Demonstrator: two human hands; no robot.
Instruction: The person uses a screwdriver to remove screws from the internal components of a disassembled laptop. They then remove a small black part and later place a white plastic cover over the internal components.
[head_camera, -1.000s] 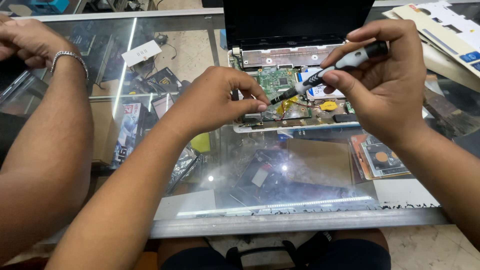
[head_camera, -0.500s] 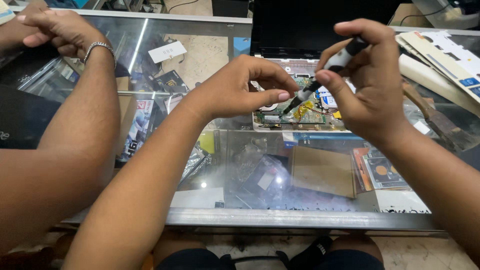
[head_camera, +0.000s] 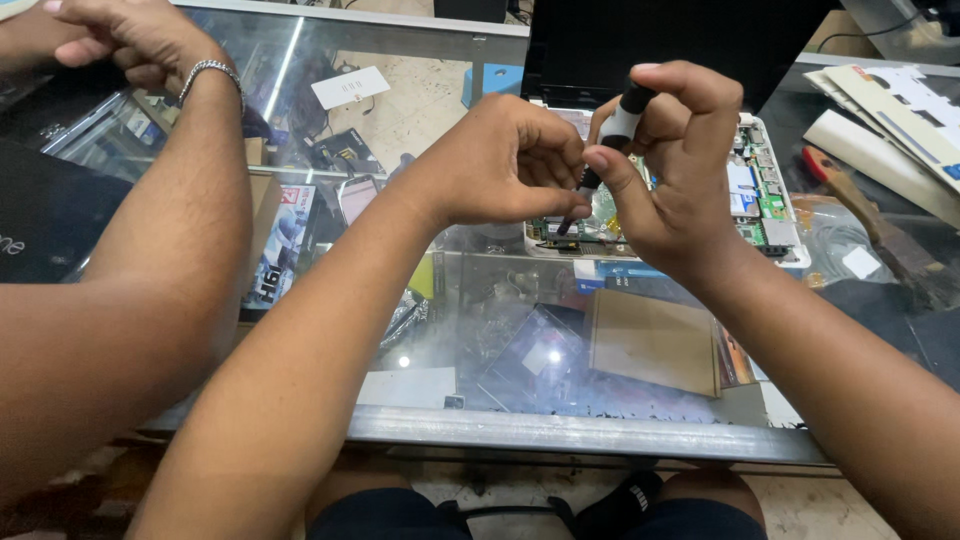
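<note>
An opened laptop with its green circuit board bare lies on the glass counter, its dark screen standing up behind. My right hand is shut on the black and white handle of a small screwdriver, held steeply with its tip down on the board near the laptop's front edge. My left hand is curled right beside it, fingertips pinched at the thin shaft just above the tip. The two hands touch and hide the middle of the board.
Another person's forearm with a silver bracelet rests along the counter's left side. White panels and a wooden-handled tool lie at the right. Boxes and a brown cardboard packet sit under the glass.
The screwdriver has swung from a low slant to nearly upright. My right hand has moved in against the left one, over the laptop's front edge.
</note>
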